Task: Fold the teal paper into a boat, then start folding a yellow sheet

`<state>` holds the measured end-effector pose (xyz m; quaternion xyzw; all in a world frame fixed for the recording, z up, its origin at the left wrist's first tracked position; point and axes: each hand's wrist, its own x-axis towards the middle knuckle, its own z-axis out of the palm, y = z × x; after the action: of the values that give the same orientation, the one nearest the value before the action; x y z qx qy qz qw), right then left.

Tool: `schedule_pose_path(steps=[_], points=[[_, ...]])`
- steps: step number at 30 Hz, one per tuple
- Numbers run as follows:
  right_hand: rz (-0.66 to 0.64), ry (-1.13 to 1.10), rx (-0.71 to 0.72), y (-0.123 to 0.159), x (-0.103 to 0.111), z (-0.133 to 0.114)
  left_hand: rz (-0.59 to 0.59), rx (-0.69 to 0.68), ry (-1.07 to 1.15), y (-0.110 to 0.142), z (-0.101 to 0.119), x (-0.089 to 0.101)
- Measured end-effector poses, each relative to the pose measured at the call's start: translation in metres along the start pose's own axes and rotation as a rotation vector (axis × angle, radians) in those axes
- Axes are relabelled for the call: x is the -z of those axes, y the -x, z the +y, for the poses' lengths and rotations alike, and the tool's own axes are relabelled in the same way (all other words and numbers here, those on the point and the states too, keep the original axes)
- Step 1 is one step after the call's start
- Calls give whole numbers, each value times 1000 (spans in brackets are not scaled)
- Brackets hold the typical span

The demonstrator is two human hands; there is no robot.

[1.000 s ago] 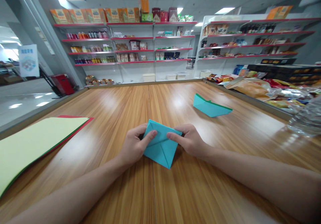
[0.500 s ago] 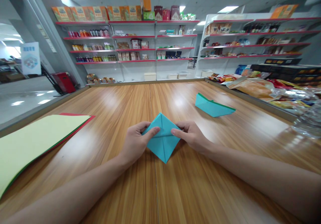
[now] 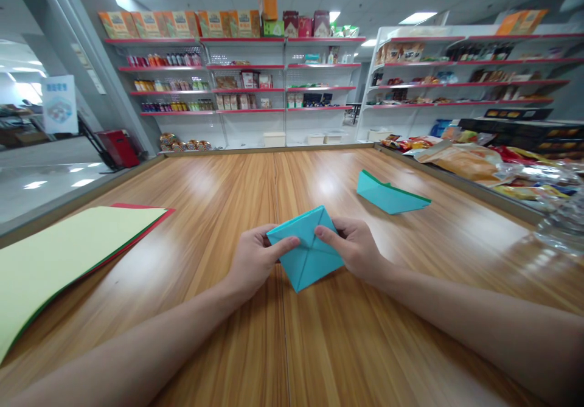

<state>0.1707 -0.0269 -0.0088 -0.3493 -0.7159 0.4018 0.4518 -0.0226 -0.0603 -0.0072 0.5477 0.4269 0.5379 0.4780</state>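
Note:
A folded blue paper square (image 3: 314, 261) with crossing creases is held between my two hands, above the middle of the wooden table. My left hand (image 3: 255, 255) pinches its left corner, thumb on the front face and fingers behind. On the other side my right hand (image 3: 360, 249) grips the right edge, its thumb pressed near the centre crease. The fingers behind the paper are mostly hidden. Farther back on the right lies a folded paper boat (image 3: 392, 198), blue with a green rim, touched by neither hand.
A stack of paper sheets (image 3: 82, 236), pale yellow on top with green and red beneath, lies at the left. Snack packets (image 3: 474, 160) and a clear plastic container (image 3: 561, 224) sit at the right edge. Stocked shelves (image 3: 246, 84) stand beyond the wooden table (image 3: 219, 188).
The blue paper has turned clockwise between my hands, its top corner swinging right. My right thumb now lies higher on it. The boat and the sheets stay in place.

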Motion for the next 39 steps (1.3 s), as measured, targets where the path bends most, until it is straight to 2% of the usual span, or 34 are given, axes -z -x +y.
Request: schedule_pose_path(steps=[3,6,9,12,15,19,22,24,28,31,39], points=[[-7,-69,-22,-1,0,2,7,-3,35,1,0,-1],[-80,-177,-107,-2,1,4,-19,-18,-1,4,3,0],[-148,-276,-208,-3,1,8,-54,-40,-64,6,6,1],[-166,-295,-249,-3,1,10,-81,-74,-164,8,6,2],[-159,-269,-205,-2,0,8,-81,-100,-249,7,4,2],[-21,-247,-26,-1,-3,1,-41,-97,-279,5,1,2],[-7,-163,51,1,-4,-1,-46,-94,-264,4,0,1],[-41,-160,8,2,-4,0,-56,-111,-274,4,-1,1],[-74,-329,-171,2,-4,-2,-67,-176,-335,6,0,1],[-74,-433,-247,1,-4,-5,-58,-257,-402,7,3,0],[-87,-479,-251,2,-5,-7,-45,-429,-501,12,9,-3]])
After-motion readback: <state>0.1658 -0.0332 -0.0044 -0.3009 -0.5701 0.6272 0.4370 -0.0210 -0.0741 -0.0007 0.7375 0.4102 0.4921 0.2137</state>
